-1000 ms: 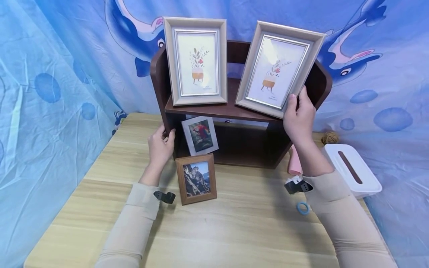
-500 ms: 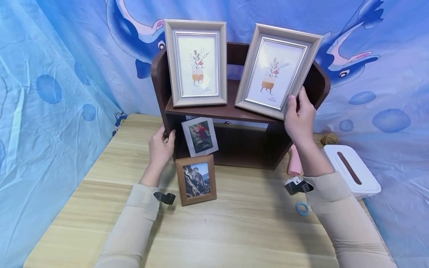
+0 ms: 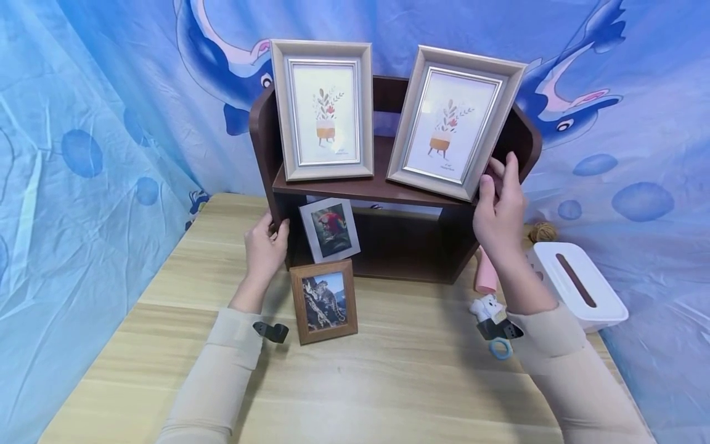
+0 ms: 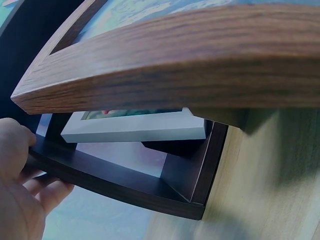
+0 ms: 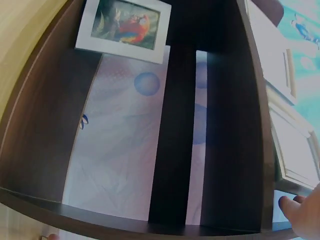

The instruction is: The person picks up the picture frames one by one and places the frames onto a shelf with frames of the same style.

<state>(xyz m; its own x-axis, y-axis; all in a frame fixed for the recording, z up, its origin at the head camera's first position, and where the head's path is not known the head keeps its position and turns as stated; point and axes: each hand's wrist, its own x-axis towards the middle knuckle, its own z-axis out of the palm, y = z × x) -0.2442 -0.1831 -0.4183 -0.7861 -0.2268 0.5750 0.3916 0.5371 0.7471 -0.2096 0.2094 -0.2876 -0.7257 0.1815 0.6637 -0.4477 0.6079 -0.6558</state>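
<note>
My left hand [image 3: 265, 246] grips the left side panel of a dark brown two-tier shelf [image 3: 421, 243], thumb and fingers on either side of its edge in the left wrist view. On the upper tier stand two beige photo frames with potted-plant prints: a straight left frame [image 3: 367, 111] and a slanted right frame [image 3: 413, 117]. My right hand [image 3: 501, 216] is beside the right frame's lower corner, fingers loosely extended, thumb tip close to the frame edge. Below, a white frame with a parrot picture [image 3: 334, 228] leans in the lower tier. A brown wooden frame [image 3: 297, 302] stands in front.
Right of the shelf are a white tissue box [image 3: 601, 277], a twine ball [image 3: 542, 232] and a pink cylinder [image 3: 486, 274]. A small white figure [image 3: 487, 307] and a blue ring [image 3: 501, 349] lie by my right wrist. A blue dolphin-print curtain [image 3: 643, 123] hangs behind the wooden table [image 3: 355, 394].
My right hand has let go of the slanted right frame and shifted slightly down and right; the frame keeps its slant. My left hand stays on the shelf's side. The view has tilted slightly.
</note>
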